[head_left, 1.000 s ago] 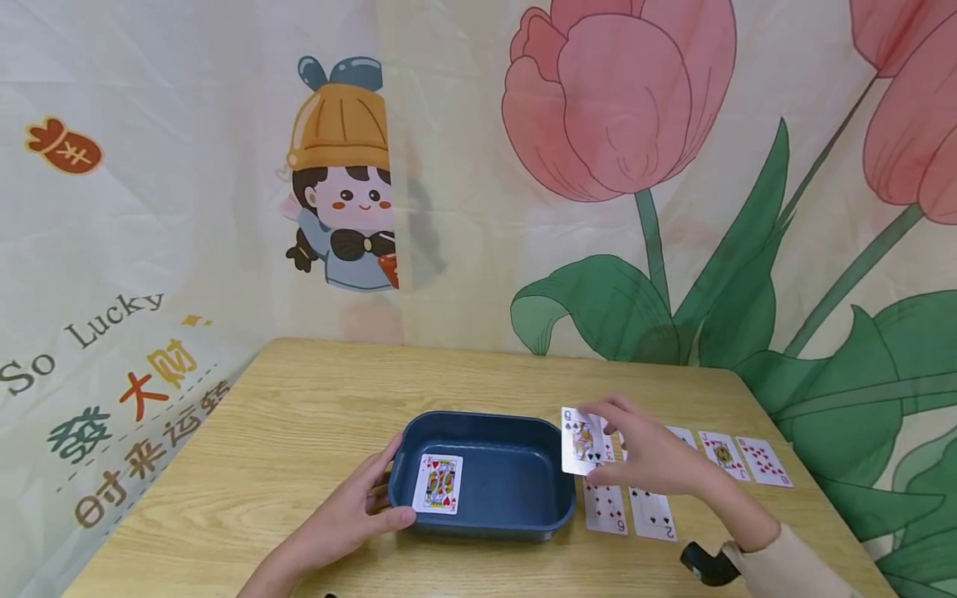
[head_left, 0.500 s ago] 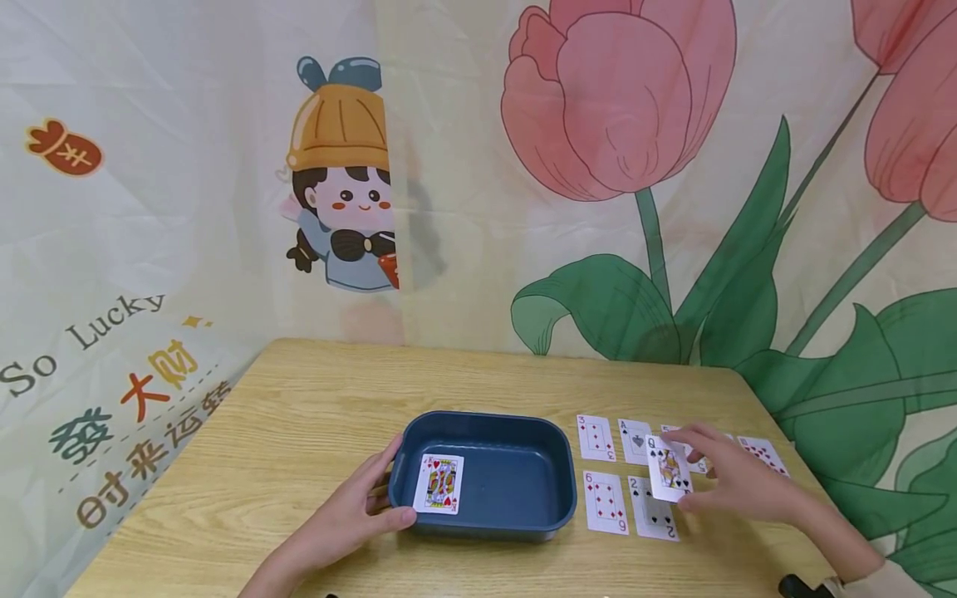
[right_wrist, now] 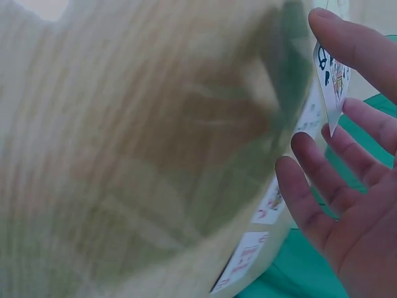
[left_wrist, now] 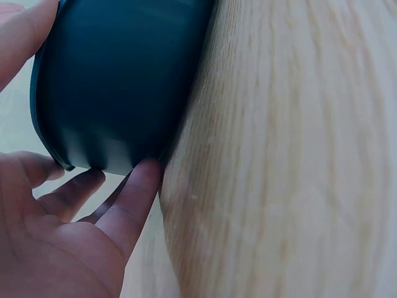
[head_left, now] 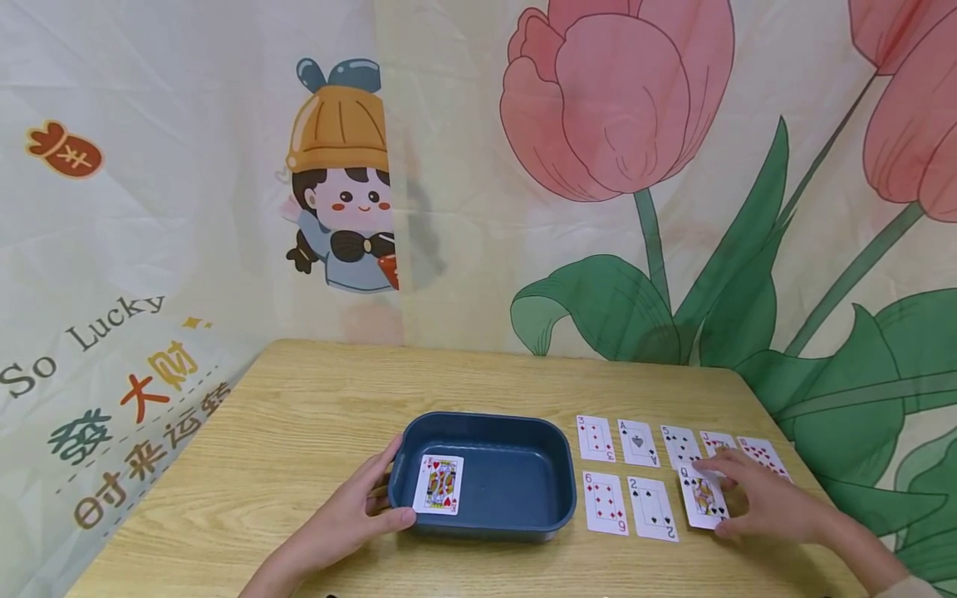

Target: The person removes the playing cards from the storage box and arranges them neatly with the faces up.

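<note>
My right hand [head_left: 773,498] pinches a queen of spades playing card [head_left: 703,500] by its edges, thumb at the near edge and fingers at the far one. The card is face up beside the two of spades [head_left: 654,508]; whether it touches the table is unclear. In the right wrist view the same queen [right_wrist: 334,77] stands slanted between thumb and fingers. My left hand [head_left: 351,511] holds the left end of a dark blue plastic tray [head_left: 508,486], thumb on its near rim, fingers against its end wall. A king of hearts [head_left: 439,485] lies in the tray's left part.
Right of the tray, face-up cards lie in two rows: three of diamonds [head_left: 595,438], ace of spades [head_left: 637,442], five of spades [head_left: 679,446], a jack [head_left: 716,443] and a red card [head_left: 763,457] behind; six of diamonds [head_left: 606,502] in front. A patterned cloth [head_left: 463,208] hangs behind the table.
My right hand has carried the queen of spades rightward from the tray's right rim and lowered it beside the two of spades, uncovering the back-row cards. The left hand and tray stay put.
</note>
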`<state>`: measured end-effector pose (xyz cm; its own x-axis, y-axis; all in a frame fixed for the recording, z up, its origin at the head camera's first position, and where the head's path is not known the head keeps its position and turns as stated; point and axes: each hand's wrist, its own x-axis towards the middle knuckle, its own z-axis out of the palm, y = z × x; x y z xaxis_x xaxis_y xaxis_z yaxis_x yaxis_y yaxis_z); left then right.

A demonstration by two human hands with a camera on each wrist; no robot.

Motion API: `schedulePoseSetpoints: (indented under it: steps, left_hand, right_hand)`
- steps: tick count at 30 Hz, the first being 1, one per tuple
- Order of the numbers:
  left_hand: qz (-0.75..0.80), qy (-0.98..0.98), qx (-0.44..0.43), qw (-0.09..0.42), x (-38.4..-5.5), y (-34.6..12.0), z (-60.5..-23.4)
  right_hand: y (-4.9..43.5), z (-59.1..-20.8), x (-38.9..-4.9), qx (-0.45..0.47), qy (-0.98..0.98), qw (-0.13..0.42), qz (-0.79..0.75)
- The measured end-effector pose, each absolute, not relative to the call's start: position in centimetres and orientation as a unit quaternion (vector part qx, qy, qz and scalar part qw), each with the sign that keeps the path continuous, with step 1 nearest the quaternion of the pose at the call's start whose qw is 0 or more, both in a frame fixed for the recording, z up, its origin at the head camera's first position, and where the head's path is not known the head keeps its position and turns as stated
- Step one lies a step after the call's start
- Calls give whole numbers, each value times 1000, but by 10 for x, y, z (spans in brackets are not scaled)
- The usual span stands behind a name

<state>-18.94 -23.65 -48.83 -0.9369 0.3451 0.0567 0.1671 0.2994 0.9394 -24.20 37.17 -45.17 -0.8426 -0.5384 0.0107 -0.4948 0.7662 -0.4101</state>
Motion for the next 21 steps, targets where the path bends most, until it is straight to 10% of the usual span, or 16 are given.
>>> schedulePoseSetpoints:
  steps: [21]
  left_hand:
    - [569,805,146,79,-190,-236,-488]
  right_hand:
    - [371,-461,-241,-291,930,104,-200]
